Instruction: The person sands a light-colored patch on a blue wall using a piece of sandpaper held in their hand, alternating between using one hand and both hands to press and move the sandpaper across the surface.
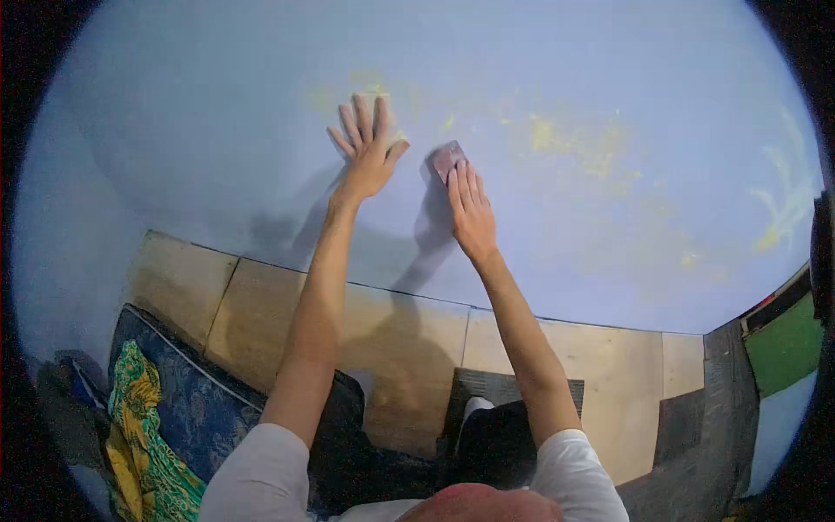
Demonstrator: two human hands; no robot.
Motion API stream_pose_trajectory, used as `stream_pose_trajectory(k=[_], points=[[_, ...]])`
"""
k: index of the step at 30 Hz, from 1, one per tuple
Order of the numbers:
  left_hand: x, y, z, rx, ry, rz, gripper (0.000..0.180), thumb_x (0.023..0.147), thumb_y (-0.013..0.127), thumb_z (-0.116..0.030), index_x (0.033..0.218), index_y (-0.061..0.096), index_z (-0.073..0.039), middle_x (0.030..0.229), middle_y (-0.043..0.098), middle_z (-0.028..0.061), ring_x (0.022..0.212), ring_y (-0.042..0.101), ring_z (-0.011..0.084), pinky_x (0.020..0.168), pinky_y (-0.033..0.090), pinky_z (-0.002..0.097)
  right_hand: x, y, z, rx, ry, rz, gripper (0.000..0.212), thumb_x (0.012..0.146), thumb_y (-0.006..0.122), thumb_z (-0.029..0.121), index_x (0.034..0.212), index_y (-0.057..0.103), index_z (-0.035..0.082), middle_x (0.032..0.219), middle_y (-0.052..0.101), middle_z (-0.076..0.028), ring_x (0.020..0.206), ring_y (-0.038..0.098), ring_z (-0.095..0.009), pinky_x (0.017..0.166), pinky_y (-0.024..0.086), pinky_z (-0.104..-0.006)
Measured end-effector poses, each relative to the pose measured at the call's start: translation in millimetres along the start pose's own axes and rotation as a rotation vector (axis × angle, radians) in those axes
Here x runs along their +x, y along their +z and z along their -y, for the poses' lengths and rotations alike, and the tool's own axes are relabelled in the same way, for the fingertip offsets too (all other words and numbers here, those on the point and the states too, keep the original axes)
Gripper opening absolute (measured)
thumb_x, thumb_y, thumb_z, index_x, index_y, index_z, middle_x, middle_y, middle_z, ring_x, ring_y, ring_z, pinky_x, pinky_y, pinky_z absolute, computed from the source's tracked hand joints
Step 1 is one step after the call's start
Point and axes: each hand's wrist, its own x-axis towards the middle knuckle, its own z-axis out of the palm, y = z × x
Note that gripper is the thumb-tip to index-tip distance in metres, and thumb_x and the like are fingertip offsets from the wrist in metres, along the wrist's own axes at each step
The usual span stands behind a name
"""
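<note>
Against the pale blue wall (261,96), my left hand (370,152) lies flat with its fingers spread. Under those fingers a pale yellowish square piece (397,137) shows at the edges; whether it is a pad or a cloth I cannot tell. To its right, my right hand (474,209) grips a reddish-brown sanding block (448,160) and holds it against the wall. The fingers lie along the block's lower right side, and the thumb is hidden. Yellow worn patches (574,143) spread over the wall, mostly right of the block.
Wooden floor boards (391,348) meet the wall's foot. A dark blue mattress (191,383) stands at lower left with a green and yellow patterned cloth (139,418) over it. A grey mat (570,396) lies by my foot. At far right is a green panel (787,339).
</note>
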Motion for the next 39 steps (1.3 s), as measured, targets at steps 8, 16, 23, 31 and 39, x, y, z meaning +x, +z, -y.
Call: stream_pose_trajectory(k=[8,16,23,31,39], points=[[3.1,5.2,-4.4,-0.025,0.017,-0.027,0.089,0.1,0.056,-0.047,0.163,0.002,-0.015,0.164,-0.016,0.0271,0.147,-0.021,0.0544,0.105,-0.013,0.0783,-74.5,5.1,-37.5,0.037,-0.183,0.2,0.067,0.087,0.055,0.002,0.151,0.039,0.007,0.158,0.04,-0.009,0.143,0.042,-0.031,0.115,0.041,-0.0438],[-0.4,11.1,6.4,0.033,0.002,-0.005,0.091,0.1,0.053,-0.049,0.162,-0.002,-0.012,0.164,-0.021,0.0263,0.147,-0.024,0.0509,0.106,-0.015,0.0764,-35.4,-11.8,-33.8,0.069,-0.231,0.172,0.067,0.086,0.055,0.002,0.15,0.039,0.002,0.159,0.038,-0.012,0.143,0.041,-0.033,0.116,0.037,-0.0459],[2.5,13.4,1.0,0.002,0.009,-0.03,0.091,0.099,0.056,-0.047,0.162,-0.001,-0.013,0.164,-0.019,0.0263,0.148,-0.023,0.0514,0.105,-0.014,0.0772,-85.1,-3.5,-52.6,-0.044,-0.209,0.266,0.068,0.088,0.055,0.006,0.153,0.036,0.005,0.16,0.037,-0.01,0.144,0.039,-0.032,0.116,0.035,-0.0472],[-1.4,11.0,9.8,0.038,0.052,-0.112,0.089,0.1,0.053,-0.053,0.163,0.001,-0.018,0.166,-0.013,0.0235,0.149,-0.018,0.0524,0.105,-0.011,0.0794,-39.4,-25.3,-40.0,-0.074,-0.231,0.21,0.065,0.09,0.055,0.01,0.153,0.038,0.012,0.16,0.037,-0.008,0.143,0.04,-0.035,0.115,0.037,-0.0512],[-0.2,-2.3,-1.8,0.028,0.018,0.011,0.095,0.1,0.056,-0.048,0.162,-0.009,-0.018,0.163,-0.024,0.0237,0.147,-0.024,0.0516,0.107,-0.013,0.0765,-110.4,-17.0,-48.1,0.144,-0.203,0.37,0.07,0.086,0.054,-0.003,0.153,0.04,0.011,0.159,0.038,-0.01,0.147,0.034,-0.036,0.121,0.031,-0.0527]])
